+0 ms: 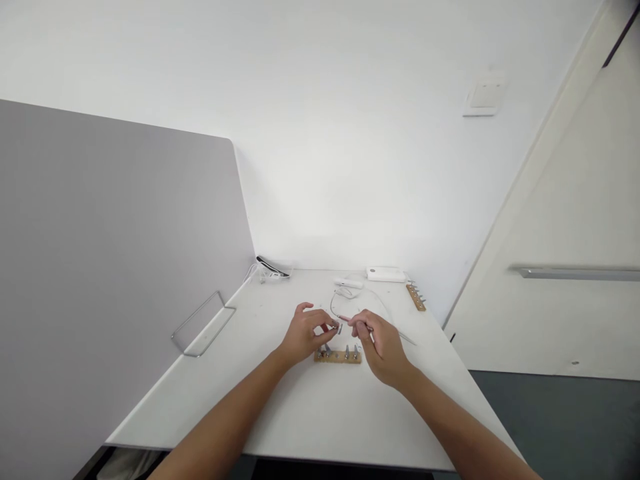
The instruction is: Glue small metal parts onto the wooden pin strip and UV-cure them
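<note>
My left hand pinches a small silvery piece between thumb and fingers, with one finger lifted away. Opposite it, my right hand is closed around a slim pinkish pen-like tool; its tip is close to the silvery piece, and I cannot tell whether they touch. Just below both hands lies a wooden strip with several grey pointed pieces standing on it. There is a gap between them near the middle. A thin cord curves by the tool's tip. My fingers hide most of the tool.
Towards the back of the white table are a white box and a small white device. A second wooden strip lies at the right edge. On the left are a wire frame, a black-and-white object and a grey panel.
</note>
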Available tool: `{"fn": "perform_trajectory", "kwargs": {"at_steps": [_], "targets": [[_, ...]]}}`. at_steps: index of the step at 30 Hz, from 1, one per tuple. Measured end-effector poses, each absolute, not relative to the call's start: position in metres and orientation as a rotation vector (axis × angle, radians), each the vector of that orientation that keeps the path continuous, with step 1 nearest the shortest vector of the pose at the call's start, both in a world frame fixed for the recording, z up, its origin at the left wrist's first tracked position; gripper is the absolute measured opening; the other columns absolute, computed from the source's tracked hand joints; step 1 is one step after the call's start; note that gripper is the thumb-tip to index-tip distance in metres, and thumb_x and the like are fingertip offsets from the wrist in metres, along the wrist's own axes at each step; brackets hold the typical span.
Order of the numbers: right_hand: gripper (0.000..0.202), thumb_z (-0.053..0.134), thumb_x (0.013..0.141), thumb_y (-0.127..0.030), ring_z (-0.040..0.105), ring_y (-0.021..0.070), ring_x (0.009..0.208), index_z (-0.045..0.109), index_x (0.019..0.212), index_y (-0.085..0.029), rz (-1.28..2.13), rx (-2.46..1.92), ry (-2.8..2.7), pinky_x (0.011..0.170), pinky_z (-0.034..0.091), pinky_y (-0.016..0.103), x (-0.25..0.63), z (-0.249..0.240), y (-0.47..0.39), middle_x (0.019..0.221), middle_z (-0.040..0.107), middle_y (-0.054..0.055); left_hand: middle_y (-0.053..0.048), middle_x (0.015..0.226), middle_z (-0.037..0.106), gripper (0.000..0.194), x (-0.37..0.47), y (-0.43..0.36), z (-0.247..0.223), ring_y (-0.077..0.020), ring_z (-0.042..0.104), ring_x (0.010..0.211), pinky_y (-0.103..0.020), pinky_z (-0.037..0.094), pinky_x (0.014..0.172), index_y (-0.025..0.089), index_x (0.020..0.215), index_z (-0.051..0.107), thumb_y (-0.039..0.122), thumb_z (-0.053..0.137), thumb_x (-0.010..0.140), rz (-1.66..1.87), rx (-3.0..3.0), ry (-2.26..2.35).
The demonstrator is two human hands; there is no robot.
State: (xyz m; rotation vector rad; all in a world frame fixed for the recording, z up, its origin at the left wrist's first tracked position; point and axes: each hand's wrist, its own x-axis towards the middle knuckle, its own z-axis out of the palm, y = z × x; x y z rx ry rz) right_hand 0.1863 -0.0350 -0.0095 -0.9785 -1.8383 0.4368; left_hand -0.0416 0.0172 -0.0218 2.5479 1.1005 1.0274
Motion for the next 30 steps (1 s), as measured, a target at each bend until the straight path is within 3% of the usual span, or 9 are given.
{"fn": "perform_trajectory", "kwargs": {"at_steps": [5, 9, 14, 17, 23, 30], "targets": [[0.032, 0.037, 0.109, -0.040, 0.067, 0.0203, 0.079, 0.065, 0.107, -0.024, 0.375, -1.071, -1.751, 0.074, 0.051, 0.032, 0.193, -0.007, -0.028, 0.087, 0.070, 0.004, 0.005, 0.088, 0.080, 0.004, -0.040, 0.017, -0.022, -0.0127, 0.071, 0.067, -0.044, 0.031, 0.112, 0.027, 0.091, 0.072, 0.025, 0.070, 0.092, 1.037, 2.540, 1.092], [0.038, 0.035, 0.109, -0.041, 0.063, 0.0190, 0.065, 0.065, 0.093, -0.024, 0.404, -1.109, -1.871, 0.065, 0.046, 0.030, 0.198, -0.004, -0.030, 0.070, 0.067, 0.001, 0.005, 0.089, 0.080, 0.003, -0.040, 0.017, -0.022, -0.0129, 0.071, 0.068, -0.045, 0.030, 0.113, 0.027, 0.091, 0.073, 0.026, 0.070, 0.093, 1.049, 2.525, 1.093], [0.041, 0.033, 0.109, -0.039, 0.060, 0.0173, 0.059, 0.062, 0.085, -0.024, 0.621, -0.927, -1.971, 0.068, 0.047, 0.030, 0.197, -0.003, -0.039, 0.058, 0.059, -0.002, 0.004, 0.090, 0.080, 0.003, -0.040, 0.016, -0.022, -0.0132, 0.072, 0.069, -0.045, 0.030, 0.113, 0.026, 0.092, 0.072, 0.027, 0.069, 0.093, 1.050, 2.521, 1.097], [0.040, 0.033, 0.110, -0.039, 0.059, 0.0162, 0.060, 0.062, 0.087, -0.023, 0.725, -0.861, -1.945, 0.066, 0.048, 0.028, 0.193, -0.002, -0.044, 0.061, 0.059, -0.002, 0.003, 0.090, 0.080, 0.004, -0.041, 0.016, -0.021, -0.0140, 0.072, 0.071, -0.045, 0.031, 0.113, 0.027, 0.092, 0.072, 0.028, 0.068, 0.093, 1.038, 2.532, 1.103], [0.031, 0.036, 0.109, -0.036, 0.063, 0.0174, 0.073, 0.064, 0.101, -0.026, 0.615, -0.865, -1.942, 0.071, 0.049, 0.030, 0.189, 0.000, -0.043, 0.084, 0.067, 0.001, 0.004, 0.090, 0.080, 0.003, -0.042, 0.015, -0.021, -0.0137, 0.072, 0.071, -0.045, 0.031, 0.113, 0.027, 0.092, 0.072, 0.027, 0.069, 0.093, 1.031, 2.551, 1.097], [0.026, 0.039, 0.108, -0.036, 0.067, 0.0221, 0.085, 0.062, 0.105, -0.025, 0.412, -1.019, -1.811, 0.078, 0.050, 0.034, 0.191, -0.006, -0.033, 0.085, 0.067, 0.003, 0.005, 0.089, 0.079, 0.004, -0.041, 0.015, -0.019, -0.0124, 0.071, 0.069, -0.044, 0.030, 0.113, 0.027, 0.090, 0.071, 0.026, 0.069, 0.094, 1.025, 2.552, 1.084]]}}
